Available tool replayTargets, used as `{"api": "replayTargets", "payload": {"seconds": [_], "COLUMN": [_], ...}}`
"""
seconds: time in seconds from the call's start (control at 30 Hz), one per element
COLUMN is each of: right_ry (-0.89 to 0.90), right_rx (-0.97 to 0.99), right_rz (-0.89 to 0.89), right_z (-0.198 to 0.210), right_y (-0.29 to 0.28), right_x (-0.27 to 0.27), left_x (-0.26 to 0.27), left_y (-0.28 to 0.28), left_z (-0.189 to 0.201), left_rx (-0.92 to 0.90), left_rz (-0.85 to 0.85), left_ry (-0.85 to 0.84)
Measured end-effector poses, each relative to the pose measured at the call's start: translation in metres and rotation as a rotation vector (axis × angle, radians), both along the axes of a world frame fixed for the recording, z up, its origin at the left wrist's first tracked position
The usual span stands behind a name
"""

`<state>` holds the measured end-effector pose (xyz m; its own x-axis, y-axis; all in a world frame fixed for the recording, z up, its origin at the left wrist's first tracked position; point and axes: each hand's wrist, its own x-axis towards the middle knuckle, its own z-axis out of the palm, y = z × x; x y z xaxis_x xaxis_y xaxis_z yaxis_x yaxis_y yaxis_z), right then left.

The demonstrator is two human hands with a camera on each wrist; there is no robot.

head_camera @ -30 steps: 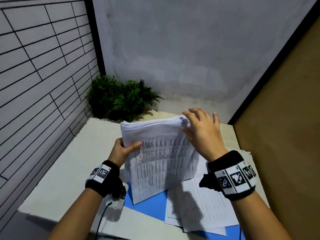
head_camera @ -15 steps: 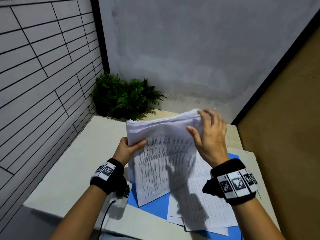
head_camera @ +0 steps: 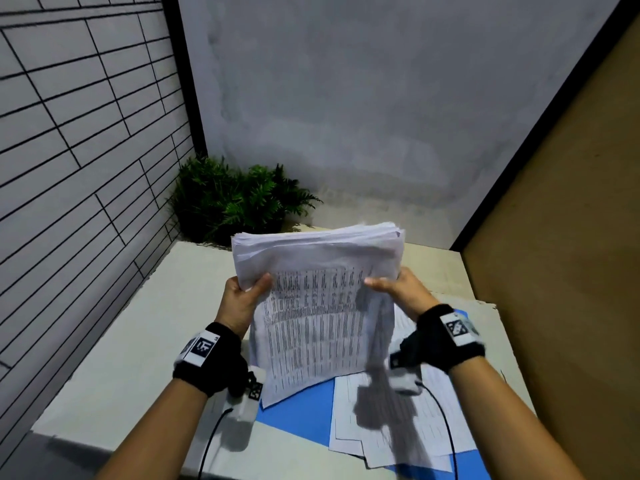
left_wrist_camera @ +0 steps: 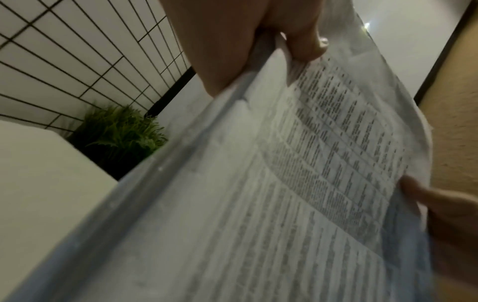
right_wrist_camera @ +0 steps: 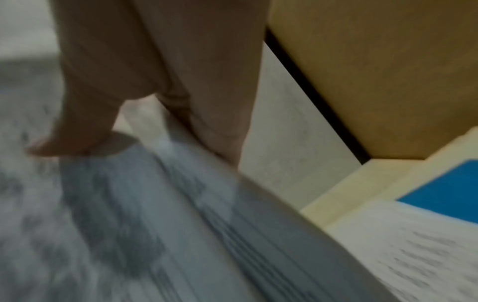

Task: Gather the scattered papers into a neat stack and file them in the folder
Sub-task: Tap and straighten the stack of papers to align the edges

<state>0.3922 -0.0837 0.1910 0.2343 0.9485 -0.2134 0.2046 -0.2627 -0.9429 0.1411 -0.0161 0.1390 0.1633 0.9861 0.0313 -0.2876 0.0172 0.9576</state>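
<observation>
Stack (head_camera: 322, 306) up between both hands, left hand (head_camera: 240, 301) on its left edge, right hand (head_camera: 403, 292) on its right; below, loose sheets (head_camera: 398, 427) on the folder (head_camera: 301, 407), on the worktop (head_camera: 138, 341); plant (head_camera: 235, 199) behind.

Printed tables on the papers (head_camera: 318, 323) stay illegible.

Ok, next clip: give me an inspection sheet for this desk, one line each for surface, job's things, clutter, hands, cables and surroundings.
Surface: pale desk, partly covered by papers and folder.
Job's things: thick paper stack held upright above the desk, top edges uneven; loose sheets lying fanned on the blue folder, which lies flat.
Clutter: nothing seen.
Hands: left hand holds the stack's left edge, thumb in front; right hand holds the right edge in the same grip.
Cables: black cable runs from the left wrist unit; another from the right, lying across the loose sheets.
Surroundings: green plant in the far corner, tiled wall left, brown panel right.
</observation>
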Motion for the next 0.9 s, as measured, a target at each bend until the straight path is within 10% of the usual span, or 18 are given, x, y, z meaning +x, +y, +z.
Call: {"api": "replayTargets", "payload": {"seconds": [0.23, 0.67, 0.9], "right_ry": [0.190, 0.237, -0.292], "right_rx": [0.406, 0.437, 0.512], "right_rz": [-0.175, -0.203, -0.172], "right_z": [0.014, 0.012, 0.046], "right_y": [-0.015, -0.011, -0.014], "right_x": [-0.030, -0.027, -0.026], "left_x": [0.002, -0.007, -0.012], "left_y": [0.006, 0.007, 0.002], "left_z": [0.049, 0.046, 0.011], "left_rx": [0.197, 0.161, 0.046], "left_rz": [-0.037, -0.121, -0.160], "left_ry": [-0.016, 0.101, 0.192]}}
